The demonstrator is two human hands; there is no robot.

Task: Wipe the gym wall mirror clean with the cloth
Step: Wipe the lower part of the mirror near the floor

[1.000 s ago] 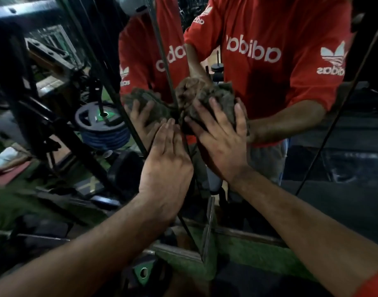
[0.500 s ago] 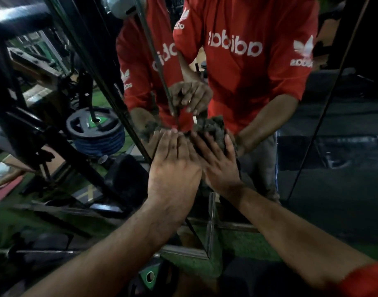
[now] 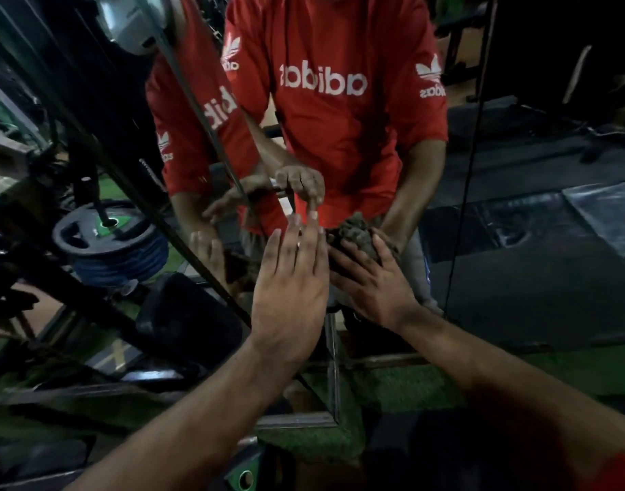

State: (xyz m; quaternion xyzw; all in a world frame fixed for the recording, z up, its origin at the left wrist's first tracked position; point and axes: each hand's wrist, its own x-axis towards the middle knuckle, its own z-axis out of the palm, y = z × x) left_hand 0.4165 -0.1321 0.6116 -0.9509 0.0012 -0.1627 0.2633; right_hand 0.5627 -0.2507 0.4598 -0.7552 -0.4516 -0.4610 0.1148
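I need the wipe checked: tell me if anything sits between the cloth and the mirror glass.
Nothing visible does. The right hand presses the cloth against the mirror; the left hand lies flat beside it.

The cloth (image 3: 359, 235) is a dark grey-brown rag, bunched into a rough, crumpled lump with a nubby texture. It is pressed flat against the mirror (image 3: 534, 242), low on the glass and just right of the vertical seam where two mirror panels meet at a corner. Only its upper part shows; the rest is covered by fingers spread over it. Its reflection merges with it at the glass, so its edge against the surface is hard to tell. The mirror is a large wall panel with a thin metal frame along its bottom edge, standing upright, its glass dim and reflecting a red shirt and dark flooring.
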